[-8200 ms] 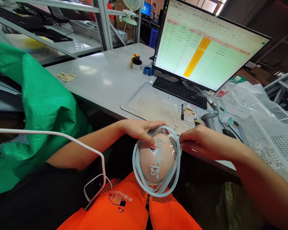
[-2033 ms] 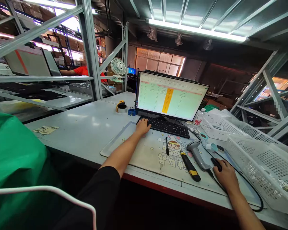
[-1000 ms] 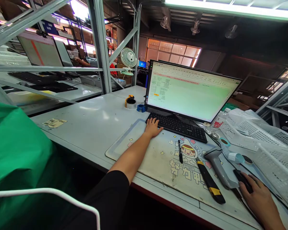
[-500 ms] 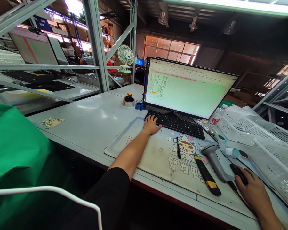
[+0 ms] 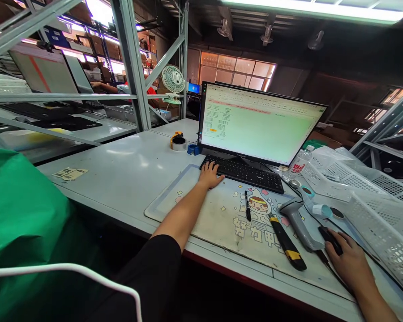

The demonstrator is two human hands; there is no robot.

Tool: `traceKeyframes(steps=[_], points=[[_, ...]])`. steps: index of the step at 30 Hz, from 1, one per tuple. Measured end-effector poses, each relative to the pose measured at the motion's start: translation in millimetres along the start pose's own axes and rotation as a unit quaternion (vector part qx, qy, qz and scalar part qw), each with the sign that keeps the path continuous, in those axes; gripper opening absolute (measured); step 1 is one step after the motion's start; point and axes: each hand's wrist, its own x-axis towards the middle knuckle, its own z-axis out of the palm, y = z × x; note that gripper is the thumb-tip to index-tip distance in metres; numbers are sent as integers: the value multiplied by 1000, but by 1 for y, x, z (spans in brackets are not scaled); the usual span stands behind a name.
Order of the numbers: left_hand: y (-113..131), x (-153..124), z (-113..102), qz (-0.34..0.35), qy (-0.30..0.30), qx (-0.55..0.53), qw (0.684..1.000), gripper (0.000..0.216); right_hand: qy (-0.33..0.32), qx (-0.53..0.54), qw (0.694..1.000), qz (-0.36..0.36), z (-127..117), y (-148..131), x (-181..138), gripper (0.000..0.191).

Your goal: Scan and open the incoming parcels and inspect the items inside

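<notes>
My left hand (image 5: 209, 174) lies on the left end of the black keyboard (image 5: 246, 174), fingers spread over the keys. My right hand (image 5: 347, 261) is cupped over a black mouse (image 5: 328, 233) at the right of the desk. Behind the keyboard the monitor (image 5: 258, 123) shows a pale green spreadsheet. A grey barcode scanner (image 5: 297, 221) lies just left of the mouse. A black and yellow utility knife (image 5: 287, 243) and a black pen (image 5: 246, 205) rest on the cartoon desk mat (image 5: 201, 214).
White perforated baskets (image 5: 372, 197) crowd the right edge. Tape rolls (image 5: 179, 141) sit left of the monitor, paper slips (image 5: 69, 173) far left. A green bag (image 5: 20, 214) and a white cable fill the lower left. Steel racking (image 5: 129, 62) stands behind; another person's arm shows far back.
The round clear pouch held in both hands earlier is out of view; my hands went to keyboard and mouse. The screen changed from an orange-column sheet to a plainer one. Lately only slight camera drift.
</notes>
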Motion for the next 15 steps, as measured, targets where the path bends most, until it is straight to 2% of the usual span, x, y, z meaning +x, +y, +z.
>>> traceKeyframes(steps=[15], points=[[4, -1, -4, 15, -17, 11, 1000, 76, 25, -6, 999, 27, -8, -13, -1, 62]])
